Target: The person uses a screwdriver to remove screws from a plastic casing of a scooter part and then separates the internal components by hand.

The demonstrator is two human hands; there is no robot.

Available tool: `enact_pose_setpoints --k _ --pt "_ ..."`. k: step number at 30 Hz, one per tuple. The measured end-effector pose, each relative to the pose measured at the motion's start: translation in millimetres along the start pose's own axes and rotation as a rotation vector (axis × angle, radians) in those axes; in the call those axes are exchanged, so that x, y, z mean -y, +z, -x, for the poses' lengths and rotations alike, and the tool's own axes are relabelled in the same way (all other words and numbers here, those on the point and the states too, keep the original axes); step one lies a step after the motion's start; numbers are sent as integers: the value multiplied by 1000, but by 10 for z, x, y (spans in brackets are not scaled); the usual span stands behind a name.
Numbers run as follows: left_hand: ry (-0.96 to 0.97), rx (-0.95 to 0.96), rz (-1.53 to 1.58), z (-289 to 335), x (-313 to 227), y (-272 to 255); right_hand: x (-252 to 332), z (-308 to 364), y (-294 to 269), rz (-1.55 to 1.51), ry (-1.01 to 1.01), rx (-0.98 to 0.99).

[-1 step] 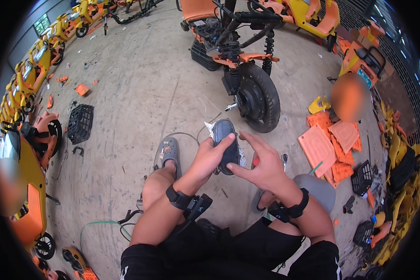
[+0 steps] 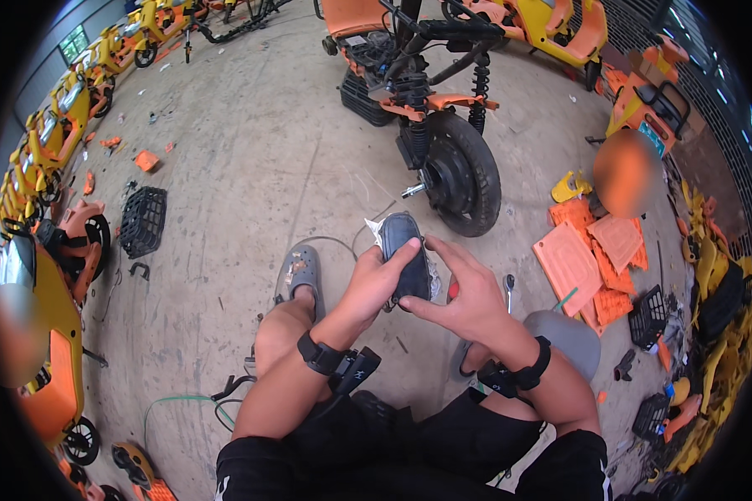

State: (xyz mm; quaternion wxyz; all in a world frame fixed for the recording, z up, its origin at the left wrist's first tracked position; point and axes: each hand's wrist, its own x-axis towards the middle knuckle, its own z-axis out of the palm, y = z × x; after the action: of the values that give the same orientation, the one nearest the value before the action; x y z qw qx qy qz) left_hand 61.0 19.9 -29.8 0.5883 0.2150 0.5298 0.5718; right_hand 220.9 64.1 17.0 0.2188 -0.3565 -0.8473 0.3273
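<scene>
A dark grey oblong block (image 2: 406,250) with rounded ends sits between my hands, in front of my knees; its kind is unclear. Crumpled silvery-white material shows along both its sides. My left hand (image 2: 374,280) grips it from the left, thumb laid across its top face. On the other side, my right hand (image 2: 468,292) has its thumb tip on the near end and its forefinger at the right edge. Something small and red (image 2: 454,290) shows between that thumb and forefinger; I cannot tell whether it is held. The block's underside is hidden.
Ahead stands a stripped scooter frame with a front wheel (image 2: 468,175) and bare axle end. Orange panels (image 2: 572,259) and a ratchet wrench (image 2: 510,288) are at right. A black basket (image 2: 143,221) lies left. Yellow scooters (image 2: 63,125) line the left side. A green cable (image 2: 167,401) crosses the floor.
My right thumb has slid slightly left and down along the block's near end. The right forefinger has come a little nearer its edge. My left hand keeps its hold.
</scene>
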Motion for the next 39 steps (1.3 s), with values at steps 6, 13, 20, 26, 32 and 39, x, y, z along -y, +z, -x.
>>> enact_pose_setpoints --k 6,13,20,26,32,39 --pt "97 -52 -55 69 -40 121 -84 2 156 154 -160 -83" --pt "60 14 33 -13 21 -9 -121 -16 155 98 -222 -104" --pt "50 0 60 -11 11 -42 -122 -21 162 81 -216 -84" --pt "87 -18 71 29 -52 23 -108 -7 103 33 -171 -63" --pt "103 -34 94 131 -124 15 -127 -85 57 -167 32 -13" --pt "147 7 83 148 -140 26 -118 -121 -86 -506 312 238"
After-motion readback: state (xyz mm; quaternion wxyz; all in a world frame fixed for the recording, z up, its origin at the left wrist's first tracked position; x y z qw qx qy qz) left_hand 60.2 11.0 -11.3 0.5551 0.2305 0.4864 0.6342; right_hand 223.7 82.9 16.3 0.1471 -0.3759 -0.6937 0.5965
